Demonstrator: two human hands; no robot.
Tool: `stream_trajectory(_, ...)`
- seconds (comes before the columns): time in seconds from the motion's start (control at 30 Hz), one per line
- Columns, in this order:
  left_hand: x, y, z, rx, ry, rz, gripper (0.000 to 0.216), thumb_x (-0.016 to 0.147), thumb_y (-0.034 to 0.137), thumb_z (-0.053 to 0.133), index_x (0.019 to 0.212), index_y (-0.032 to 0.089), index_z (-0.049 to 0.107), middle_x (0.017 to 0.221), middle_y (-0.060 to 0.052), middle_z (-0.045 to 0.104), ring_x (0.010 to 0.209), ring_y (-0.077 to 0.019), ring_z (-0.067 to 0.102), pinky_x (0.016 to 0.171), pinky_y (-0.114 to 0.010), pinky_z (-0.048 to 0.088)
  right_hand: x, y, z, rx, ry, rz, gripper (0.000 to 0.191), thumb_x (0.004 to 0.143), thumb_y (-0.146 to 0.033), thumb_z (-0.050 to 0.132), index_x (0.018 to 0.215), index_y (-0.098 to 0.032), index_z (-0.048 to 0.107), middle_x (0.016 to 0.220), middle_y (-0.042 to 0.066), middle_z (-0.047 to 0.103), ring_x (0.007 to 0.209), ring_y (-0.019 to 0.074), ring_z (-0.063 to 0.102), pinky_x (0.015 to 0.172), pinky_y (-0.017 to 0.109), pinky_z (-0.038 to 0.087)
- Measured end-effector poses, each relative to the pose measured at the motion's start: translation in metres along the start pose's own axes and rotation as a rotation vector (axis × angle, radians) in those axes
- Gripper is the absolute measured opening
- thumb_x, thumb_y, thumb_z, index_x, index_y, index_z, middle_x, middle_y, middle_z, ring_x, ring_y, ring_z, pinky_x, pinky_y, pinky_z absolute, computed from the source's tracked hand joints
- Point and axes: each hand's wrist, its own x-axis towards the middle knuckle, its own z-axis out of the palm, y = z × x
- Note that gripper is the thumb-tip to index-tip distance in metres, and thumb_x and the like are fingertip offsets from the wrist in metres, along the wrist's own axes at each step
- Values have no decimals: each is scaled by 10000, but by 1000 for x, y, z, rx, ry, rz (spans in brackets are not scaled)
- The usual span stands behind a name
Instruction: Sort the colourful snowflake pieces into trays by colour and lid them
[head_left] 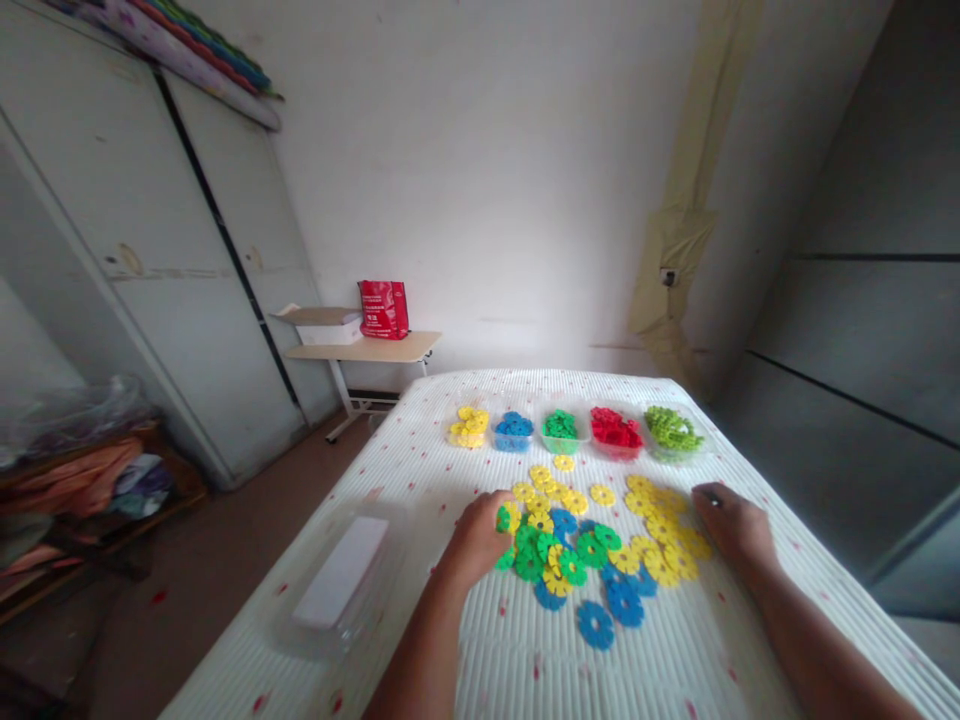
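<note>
My left hand (pixel 480 538) curls at the left edge of a loose heap of flower-shaped interlocking discs. A green interlocking disc (pixel 503 518) shows at its fingers; the fingertips are partly hidden. On the heap's right side, my right hand (pixel 739 530) has its fingers bent in beside the yellow discs (pixel 664 525); whatever they hold, if anything, is hidden. Between the hands lie mixed green discs (pixel 529 553), blue discs (pixel 624 602) and more yellow discs (pixel 555 490), some overlapping.
Behind the heap stands a row of clear tubs with yellow (pixel 469 425), blue (pixel 514 428), green (pixel 561 427), red (pixel 615 430) and light green pieces (pixel 673 430). A clear container with a white top (pixel 343 572) lies left on the ribbed tablecloth (pixel 420 600).
</note>
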Motion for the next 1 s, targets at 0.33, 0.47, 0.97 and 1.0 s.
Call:
stream_trajectory(0.33, 12, -14, 0, -11, 341, -5, 476, 606, -39, 524, 985, 221, 644, 979, -17, 610, 993, -155, 541, 970, -297, 386, 0, -2, -2, 14, 2, -23, 355, 709, -436, 398, 796, -212, 659, 812, 53, 701, 737, 211, 628, 658, 280, 438)
stream_trajectory(0.47, 4, -12, -10, 18, 239, 22, 302, 613, 47, 589, 842, 222, 680, 1051, -12, 602, 1052, -171, 516, 963, -301, 385, 0, 0, -1, 17, 2, -19, 362, 709, -440, 395, 804, -211, 660, 817, 53, 700, 745, 211, 627, 655, 278, 437)
stream_trajectory(0.97, 4, -15, -4, 299, -12, -48, 333, 725, 251, 588, 1035, 350, 659, 1313, -9, 486, 1224, -233, 410, 993, -387, 334, 0, -2, -2, 26, 8, 7, 327, 693, -421, 418, 772, -224, 666, 800, 46, 700, 735, 209, 625, 640, 275, 429)
stream_trajectory(1.0, 4, -16, -3, 310, -15, -49, 349, 728, 251, 586, 1056, 355, 649, 1318, -9, 485, 1222, -233, 414, 993, -388, 336, 0, -3, -2, 30, 7, 9, 326, 692, -424, 421, 771, -225, 666, 793, 45, 700, 729, 208, 624, 636, 275, 429)
